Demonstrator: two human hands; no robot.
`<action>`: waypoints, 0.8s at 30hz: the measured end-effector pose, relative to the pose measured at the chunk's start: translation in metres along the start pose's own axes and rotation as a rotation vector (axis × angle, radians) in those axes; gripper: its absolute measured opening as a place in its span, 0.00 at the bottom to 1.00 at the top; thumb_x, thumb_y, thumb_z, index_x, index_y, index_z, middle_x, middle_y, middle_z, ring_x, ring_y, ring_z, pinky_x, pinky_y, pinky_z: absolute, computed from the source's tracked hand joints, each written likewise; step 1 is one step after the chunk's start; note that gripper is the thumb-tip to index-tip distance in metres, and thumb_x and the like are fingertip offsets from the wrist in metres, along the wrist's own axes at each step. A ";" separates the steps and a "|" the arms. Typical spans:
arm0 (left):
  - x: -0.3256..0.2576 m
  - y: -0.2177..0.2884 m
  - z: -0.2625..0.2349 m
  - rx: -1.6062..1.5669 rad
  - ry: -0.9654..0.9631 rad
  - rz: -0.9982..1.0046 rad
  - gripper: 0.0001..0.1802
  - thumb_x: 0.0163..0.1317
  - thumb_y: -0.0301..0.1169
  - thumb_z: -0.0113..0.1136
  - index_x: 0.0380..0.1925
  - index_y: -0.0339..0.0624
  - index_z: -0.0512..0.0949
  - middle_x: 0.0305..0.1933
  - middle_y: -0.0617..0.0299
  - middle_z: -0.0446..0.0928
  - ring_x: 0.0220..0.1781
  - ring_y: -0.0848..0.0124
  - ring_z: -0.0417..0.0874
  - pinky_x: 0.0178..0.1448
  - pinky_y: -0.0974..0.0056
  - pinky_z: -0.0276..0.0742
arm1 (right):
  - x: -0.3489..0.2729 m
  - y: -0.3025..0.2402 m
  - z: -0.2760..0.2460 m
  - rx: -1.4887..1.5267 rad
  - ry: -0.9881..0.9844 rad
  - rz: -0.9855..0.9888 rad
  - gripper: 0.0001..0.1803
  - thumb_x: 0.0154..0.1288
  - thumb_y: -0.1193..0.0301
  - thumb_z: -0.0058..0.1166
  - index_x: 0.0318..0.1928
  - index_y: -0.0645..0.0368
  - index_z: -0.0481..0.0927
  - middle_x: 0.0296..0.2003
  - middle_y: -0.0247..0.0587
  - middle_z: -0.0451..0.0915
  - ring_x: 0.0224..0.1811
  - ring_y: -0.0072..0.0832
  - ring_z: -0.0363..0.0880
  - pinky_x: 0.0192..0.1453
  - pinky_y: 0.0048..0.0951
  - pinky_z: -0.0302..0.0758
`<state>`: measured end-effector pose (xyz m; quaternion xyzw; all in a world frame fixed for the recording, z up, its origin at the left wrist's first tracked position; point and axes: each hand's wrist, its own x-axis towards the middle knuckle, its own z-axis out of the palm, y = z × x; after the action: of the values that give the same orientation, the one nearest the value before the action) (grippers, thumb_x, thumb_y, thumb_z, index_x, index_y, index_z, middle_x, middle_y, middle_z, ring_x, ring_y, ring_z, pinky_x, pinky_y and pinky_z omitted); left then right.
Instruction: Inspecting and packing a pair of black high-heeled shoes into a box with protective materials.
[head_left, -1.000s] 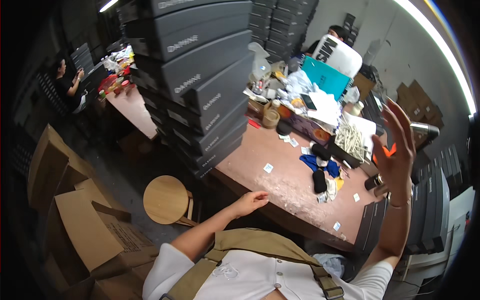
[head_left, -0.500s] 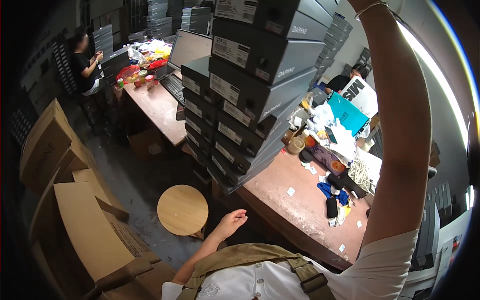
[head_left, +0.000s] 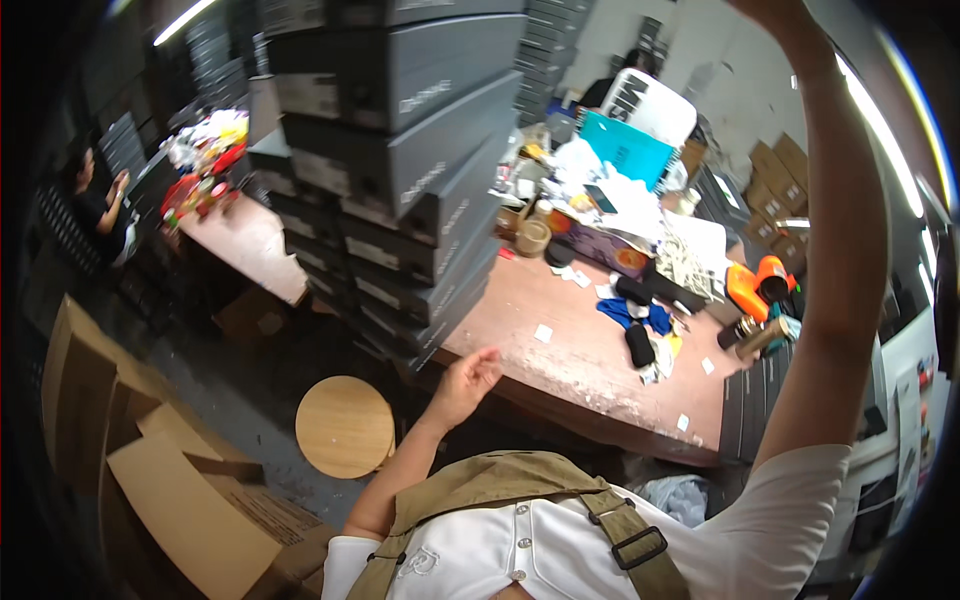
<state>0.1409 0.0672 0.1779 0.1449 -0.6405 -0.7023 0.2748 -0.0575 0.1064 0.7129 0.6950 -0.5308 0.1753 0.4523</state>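
Observation:
My left hand is beside the near edge of the worktable, its fingers loosely bent and slightly apart, with nothing visible in them. Just beyond it rises a tall stack of dark grey shoe boxes, standing at the table's left end and running past the top of the view. My right arm reaches high up along the right side. Its hand lies beyond the upper edge, so what it holds or touches is hidden.
A round wooden stool stands left of the table, near open cardboard cartons. Socks, a teal folder and an orange object clutter the tabletop. One person is at far left, another behind the white board.
The view has turned to the right, so the box stack sits further left and more of the table's right end shows. My left hand has risen to the table edge. My right arm stays raised.

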 end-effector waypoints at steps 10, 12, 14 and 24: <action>0.110 0.077 0.094 -1.084 -0.316 -0.052 0.44 0.65 0.67 0.34 0.65 0.41 0.61 0.62 0.53 0.68 0.62 0.58 0.71 0.64 0.51 0.69 | -0.378 -0.090 0.019 0.285 -0.126 0.345 0.40 0.35 0.79 0.66 0.57 0.58 0.72 0.58 0.49 0.69 0.62 0.47 0.68 0.65 0.42 0.70; 0.103 0.037 0.117 -0.934 -0.090 -0.285 0.45 0.64 0.68 0.35 0.67 0.43 0.59 0.66 0.53 0.64 0.66 0.59 0.67 0.67 0.54 0.65 | -0.435 -0.122 0.048 0.388 -0.291 0.372 0.38 0.38 0.80 0.62 0.58 0.60 0.71 0.58 0.49 0.67 0.63 0.48 0.66 0.66 0.42 0.69; 0.075 -0.028 0.134 -0.698 0.069 -0.344 0.46 0.63 0.68 0.37 0.69 0.44 0.57 0.70 0.55 0.60 0.69 0.60 0.63 0.70 0.57 0.60 | -0.493 -0.152 0.069 0.475 -0.377 0.529 0.38 0.39 0.82 0.59 0.59 0.60 0.71 0.57 0.50 0.68 0.63 0.49 0.65 0.66 0.42 0.68; 0.115 -0.188 0.055 0.153 0.213 -0.697 0.29 0.68 0.47 0.50 0.55 0.29 0.72 0.49 0.51 0.80 0.48 0.63 0.80 0.52 0.63 0.74 | -0.583 -0.226 0.157 0.859 -0.500 1.090 0.32 0.59 0.74 0.59 0.64 0.62 0.64 0.61 0.61 0.63 0.64 0.54 0.62 0.67 0.44 0.64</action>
<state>-0.0202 0.0516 0.0180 0.4467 -0.5713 -0.6847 0.0725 -0.1107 0.3229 0.1078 0.4675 -0.7727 0.4040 -0.1454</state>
